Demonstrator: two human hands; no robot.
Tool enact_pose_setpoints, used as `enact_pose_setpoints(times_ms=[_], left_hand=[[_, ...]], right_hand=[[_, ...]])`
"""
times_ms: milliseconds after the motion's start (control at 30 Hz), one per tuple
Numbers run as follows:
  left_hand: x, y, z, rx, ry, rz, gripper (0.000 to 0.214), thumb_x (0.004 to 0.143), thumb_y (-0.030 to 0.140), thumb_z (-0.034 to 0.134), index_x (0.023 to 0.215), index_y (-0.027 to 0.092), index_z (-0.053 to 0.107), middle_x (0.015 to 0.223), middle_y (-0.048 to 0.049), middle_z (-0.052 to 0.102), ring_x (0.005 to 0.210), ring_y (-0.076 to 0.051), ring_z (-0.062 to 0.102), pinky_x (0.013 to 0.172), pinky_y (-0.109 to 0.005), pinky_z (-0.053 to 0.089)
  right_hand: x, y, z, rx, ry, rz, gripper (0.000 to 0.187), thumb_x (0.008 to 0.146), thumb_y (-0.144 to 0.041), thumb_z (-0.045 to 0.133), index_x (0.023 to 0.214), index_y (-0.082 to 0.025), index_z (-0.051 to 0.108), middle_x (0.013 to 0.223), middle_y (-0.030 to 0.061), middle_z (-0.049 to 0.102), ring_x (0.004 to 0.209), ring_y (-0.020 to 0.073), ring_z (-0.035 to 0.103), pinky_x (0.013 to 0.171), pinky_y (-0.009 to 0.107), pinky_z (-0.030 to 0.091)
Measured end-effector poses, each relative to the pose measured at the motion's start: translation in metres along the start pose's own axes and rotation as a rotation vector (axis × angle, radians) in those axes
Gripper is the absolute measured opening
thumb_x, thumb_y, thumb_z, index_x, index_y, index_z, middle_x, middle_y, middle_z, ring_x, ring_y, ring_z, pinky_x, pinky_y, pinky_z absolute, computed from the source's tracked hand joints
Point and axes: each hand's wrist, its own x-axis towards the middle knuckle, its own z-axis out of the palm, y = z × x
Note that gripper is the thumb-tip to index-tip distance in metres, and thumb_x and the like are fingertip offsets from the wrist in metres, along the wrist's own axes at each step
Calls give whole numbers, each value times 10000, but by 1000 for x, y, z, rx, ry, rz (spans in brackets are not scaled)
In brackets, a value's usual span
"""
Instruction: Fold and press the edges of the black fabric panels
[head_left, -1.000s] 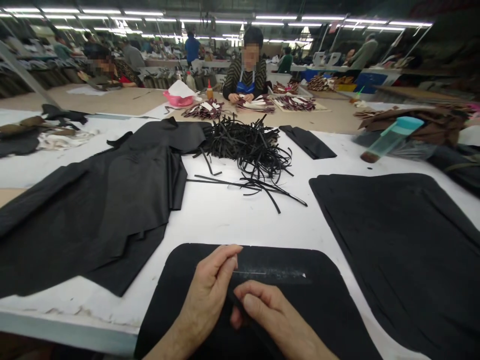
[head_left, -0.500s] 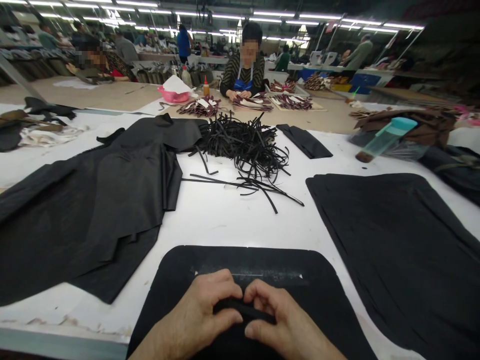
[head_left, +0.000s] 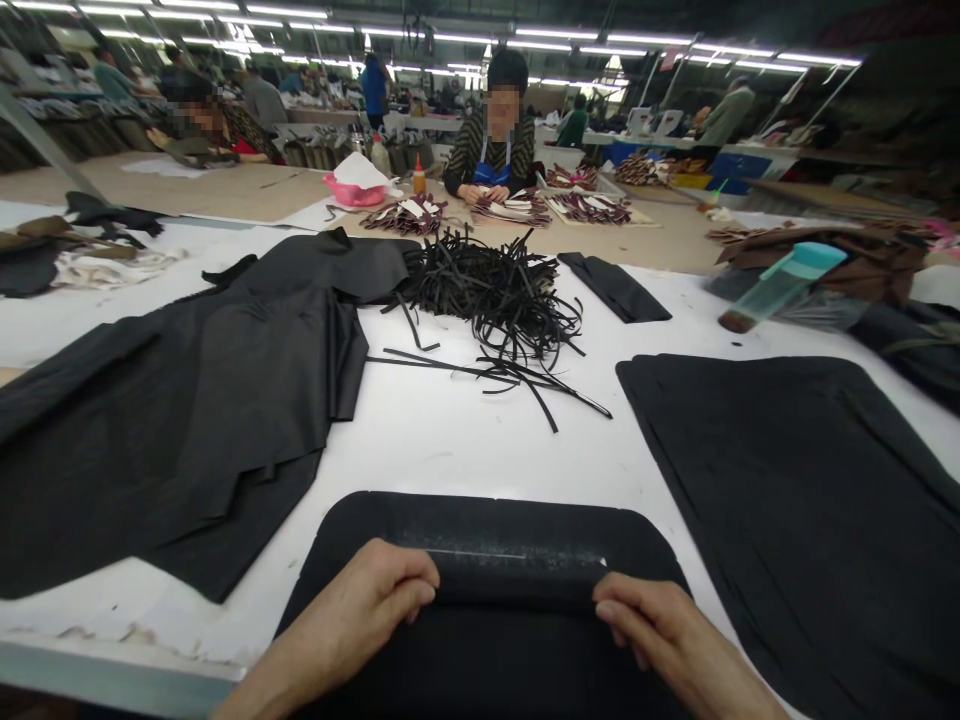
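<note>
**Both hands press a black strip flat on the near panel**

At the near edge of the white table [head_left: 450, 440] lies a black rounded panel [head_left: 480, 520]. Across it runs a black strip [head_left: 517, 585], just below a pale scuffed line on the panel. The left hand [head_left: 367, 605] rests on the strip's left end, fingers curled and pressing down with the thumb tucked against it. The right hand [head_left: 660, 630] does the same at the strip's right end, fingertips bent onto the material. The two hands sit well apart, with the strip stretched between them.

Toward the left edge a large pile of black fabric [head_left: 195, 400] spreads out. Near the middle of the far edge sits a heap of loose black strips [head_left: 495, 290], and just beside it a small folded black piece [head_left: 615, 285]. A stack of black panels [head_left: 787, 500] covers the right side. A teal-capped bottle [head_left: 780, 285] lies tilted near the far right corner. Beyond, at a tan table, a person in a blue apron [head_left: 491, 150] works with both hands on small pieces.
</note>
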Motion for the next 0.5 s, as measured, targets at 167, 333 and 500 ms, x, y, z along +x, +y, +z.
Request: enact_pose_setpoints(times_ms=[167, 333, 500], left_hand=[[0, -13, -16, -145, 89, -103, 165, 743, 243, 452, 665, 176, 580, 591, 37, 548, 546, -112, 467, 524, -218, 315], [9, -24, -17, -324, 208, -197, 189, 699, 336, 483, 692, 162, 554, 590, 16, 575, 453, -103, 449, 421, -210, 282], [19, -34, -14, -279, 387, -224, 189, 666, 353, 536, 602, 185, 477, 477, 72, 427, 434, -92, 373, 428, -214, 251]], right_hand=[[9, 15, -16, 131, 24, 34, 373, 825, -507, 447, 609, -208, 499, 569, -24, 496, 511, 123, 450, 507, 229, 350], [23, 36, -21, 239, 38, 49, 402, 790, -551, 491, 637, -189, 575, 580, -9, 535, 476, 107, 434, 474, 225, 335], [35, 45, -24, 272, 120, 162, 364, 703, -549, 583, 646, -191, 616, 549, -9, 550, 424, 99, 419, 428, 227, 308]])
